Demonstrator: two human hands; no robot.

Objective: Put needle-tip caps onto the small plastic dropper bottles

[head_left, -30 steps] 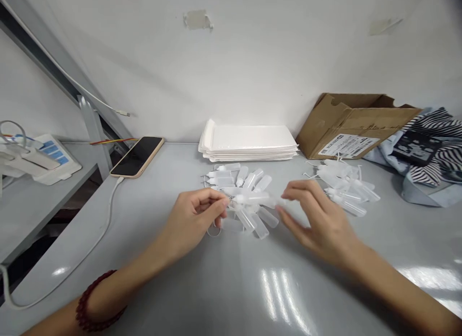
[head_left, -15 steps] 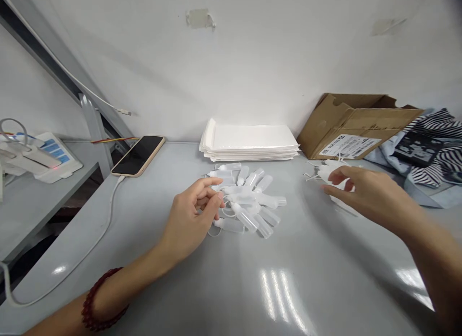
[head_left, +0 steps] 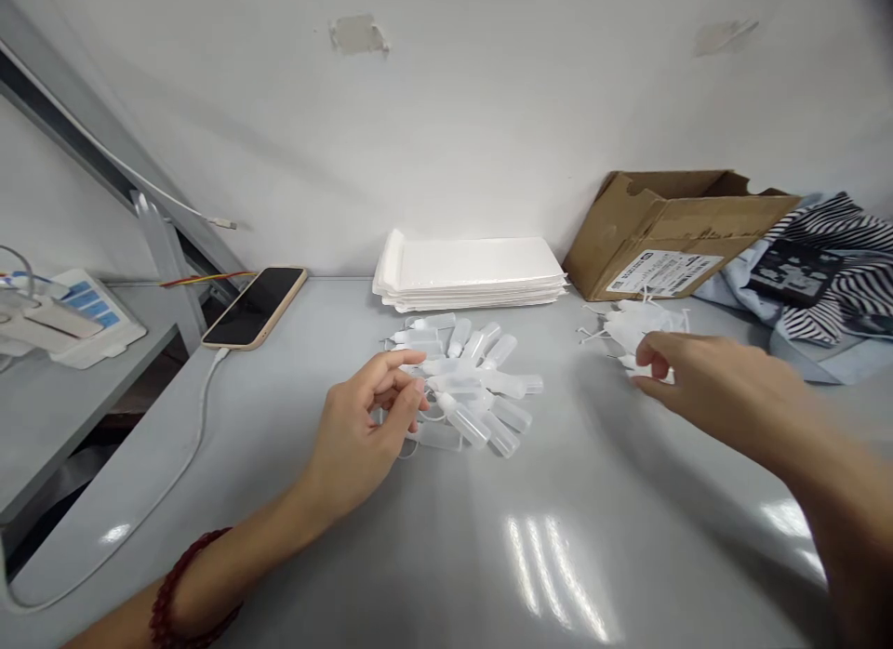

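Observation:
Several clear plastic bottles [head_left: 464, 418] with thin tips and loop caps lie in a loose heap on the grey table [head_left: 433, 556]. At the heap's left edge is my left hand [head_left: 369, 421], its fingers curled and slightly apart with nothing visible between them. My right hand [head_left: 704, 389] is over the near side of a second white pile [head_left: 638, 322] at the right. Its thumb and forefinger are around a small white bottle [head_left: 632, 363] whose thin tip points left; the other fingers are partly hidden.
White padded envelopes [head_left: 474, 268] are stacked by the wall. A cardboard box [head_left: 620, 231] and striped clothing [head_left: 844, 268] are at the back right. A phone [head_left: 258, 305] with a white cable [head_left: 199, 435] lies left, near a white device [head_left: 76, 319].
The view has shifted slightly. My right hand has come down and toward me beside the right pile, its thumb and forefinger now around a small bottle. My left hand has barely moved.

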